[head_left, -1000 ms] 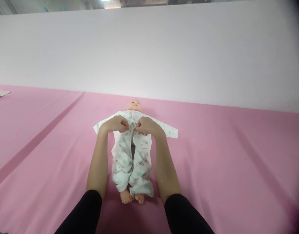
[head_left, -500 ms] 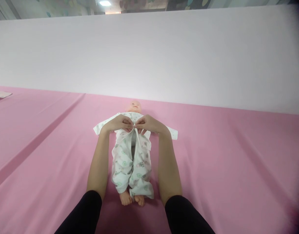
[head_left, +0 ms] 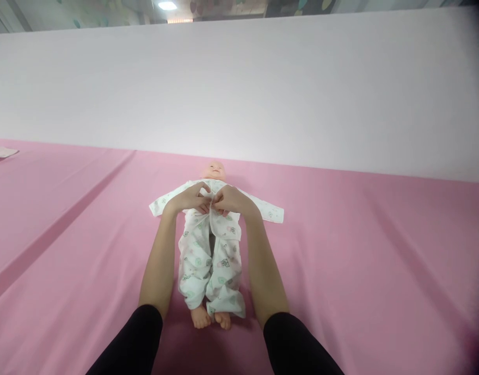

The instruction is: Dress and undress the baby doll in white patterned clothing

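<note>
A baby doll (head_left: 216, 170) lies on its back, head away from me and bare feet towards me. It wears a white baby shirt (head_left: 268, 211) with a small print, sleeves spread to both sides, and matching trousers (head_left: 223, 265). Over the doll's belly, my left hand (head_left: 192, 199) pinches the front edge of the shirt. Close against it, my right hand (head_left: 229, 200) has its fingers closed on the other front edge. The fingertips nearly meet, and any fastener between them is too small to make out.
Pink sheeting (head_left: 341, 271) with long creases covers the surface under the doll. Behind it rises a plain white wall (head_left: 239, 94), with a window (head_left: 231, 9) above. A pale folded cloth (head_left: 2, 151) lies at the far left edge.
My right hand has shifted slightly left, drawing its shirt edge towards the middle. The shirt's lower front now hangs over the trousers' top, and the gap between the panels is smaller.
</note>
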The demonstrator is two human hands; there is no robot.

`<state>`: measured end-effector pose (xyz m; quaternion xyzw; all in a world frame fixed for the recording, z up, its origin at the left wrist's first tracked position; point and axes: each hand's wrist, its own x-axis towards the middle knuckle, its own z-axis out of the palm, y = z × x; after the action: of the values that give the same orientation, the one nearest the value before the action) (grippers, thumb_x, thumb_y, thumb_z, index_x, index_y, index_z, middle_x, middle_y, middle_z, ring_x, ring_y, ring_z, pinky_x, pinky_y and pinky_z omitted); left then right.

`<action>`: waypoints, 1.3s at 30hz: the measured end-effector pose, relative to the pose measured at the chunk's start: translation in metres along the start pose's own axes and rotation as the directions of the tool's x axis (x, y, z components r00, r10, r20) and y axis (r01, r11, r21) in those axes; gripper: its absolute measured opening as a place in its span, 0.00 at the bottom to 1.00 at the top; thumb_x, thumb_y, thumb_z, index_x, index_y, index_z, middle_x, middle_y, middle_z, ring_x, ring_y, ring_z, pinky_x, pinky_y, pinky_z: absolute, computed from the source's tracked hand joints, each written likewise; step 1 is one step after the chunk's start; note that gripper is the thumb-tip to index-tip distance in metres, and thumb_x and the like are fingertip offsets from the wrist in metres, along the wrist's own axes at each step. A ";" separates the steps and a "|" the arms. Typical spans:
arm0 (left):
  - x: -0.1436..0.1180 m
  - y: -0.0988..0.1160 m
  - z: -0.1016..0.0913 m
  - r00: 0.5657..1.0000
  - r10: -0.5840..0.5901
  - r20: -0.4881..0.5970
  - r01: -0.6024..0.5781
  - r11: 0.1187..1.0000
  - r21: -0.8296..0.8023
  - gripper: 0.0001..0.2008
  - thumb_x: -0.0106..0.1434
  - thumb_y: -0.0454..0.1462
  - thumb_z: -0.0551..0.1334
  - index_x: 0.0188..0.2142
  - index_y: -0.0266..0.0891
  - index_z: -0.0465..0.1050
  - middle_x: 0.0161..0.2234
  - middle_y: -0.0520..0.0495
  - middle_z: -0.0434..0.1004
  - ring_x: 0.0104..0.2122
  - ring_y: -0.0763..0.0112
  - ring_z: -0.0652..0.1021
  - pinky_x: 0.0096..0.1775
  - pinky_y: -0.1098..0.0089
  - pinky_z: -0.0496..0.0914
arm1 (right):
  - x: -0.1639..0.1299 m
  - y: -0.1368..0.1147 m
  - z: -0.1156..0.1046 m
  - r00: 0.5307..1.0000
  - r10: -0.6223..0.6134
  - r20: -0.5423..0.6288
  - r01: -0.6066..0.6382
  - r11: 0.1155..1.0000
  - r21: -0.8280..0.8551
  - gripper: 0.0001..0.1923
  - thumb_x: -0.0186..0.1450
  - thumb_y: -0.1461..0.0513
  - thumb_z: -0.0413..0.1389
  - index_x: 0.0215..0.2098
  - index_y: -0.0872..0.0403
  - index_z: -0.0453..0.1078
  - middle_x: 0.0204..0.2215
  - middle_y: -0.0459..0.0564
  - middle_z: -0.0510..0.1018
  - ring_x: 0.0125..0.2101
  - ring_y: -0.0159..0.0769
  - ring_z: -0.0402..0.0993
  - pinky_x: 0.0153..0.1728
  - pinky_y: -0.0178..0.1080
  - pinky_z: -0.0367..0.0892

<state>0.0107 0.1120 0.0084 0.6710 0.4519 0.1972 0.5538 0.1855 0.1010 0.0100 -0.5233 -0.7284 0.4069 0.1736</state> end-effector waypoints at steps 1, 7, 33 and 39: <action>-0.001 0.001 0.001 1.000 -0.006 -0.008 0.006 1.000 0.019 0.21 0.55 0.41 0.65 0.43 0.40 0.58 0.29 0.48 0.78 0.30 0.67 0.80 0.40 0.59 0.75 | 0.000 -0.002 0.002 1.000 0.016 -0.014 -0.017 0.999 -0.033 0.05 0.52 0.70 0.54 0.20 0.59 0.69 0.19 0.50 0.75 0.21 0.33 0.73 0.21 0.30 0.68; 0.004 -0.003 0.002 1.000 0.024 -0.001 -0.023 0.996 0.088 0.22 0.54 0.39 0.65 0.44 0.41 0.56 0.30 0.48 0.77 0.30 0.67 0.79 0.38 0.61 0.74 | -0.003 -0.011 0.005 0.995 0.075 -0.059 -0.085 0.978 -0.189 0.05 0.51 0.70 0.53 0.20 0.57 0.66 0.17 0.47 0.72 0.18 0.31 0.69 0.19 0.30 0.61; -0.014 -0.054 0.053 0.887 0.421 -0.188 -0.162 0.667 0.727 0.24 0.49 0.36 0.62 0.47 0.41 0.58 0.41 0.45 0.70 0.40 0.59 0.72 0.39 0.63 0.65 | -0.014 0.047 0.061 0.924 -0.145 -0.355 0.106 0.986 -0.126 0.13 0.57 0.61 0.54 0.41 0.53 0.69 0.24 0.44 0.75 0.26 0.33 0.70 0.31 0.35 0.63; -0.041 -0.081 0.085 0.739 0.595 -0.315 -0.164 0.613 0.773 0.24 0.51 0.33 0.59 0.49 0.39 0.59 0.44 0.42 0.70 0.47 0.56 0.69 0.48 0.57 0.63 | -0.049 0.058 0.107 0.790 -0.299 -0.535 0.205 0.951 -0.229 0.19 0.56 0.66 0.53 0.47 0.54 0.68 0.42 0.51 0.76 0.45 0.42 0.68 0.47 0.41 0.62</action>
<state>0.0232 0.0283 -0.0828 0.8263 0.4676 0.3107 0.0451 0.1682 0.0198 -0.0919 -0.5298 -0.7380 0.1479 0.3910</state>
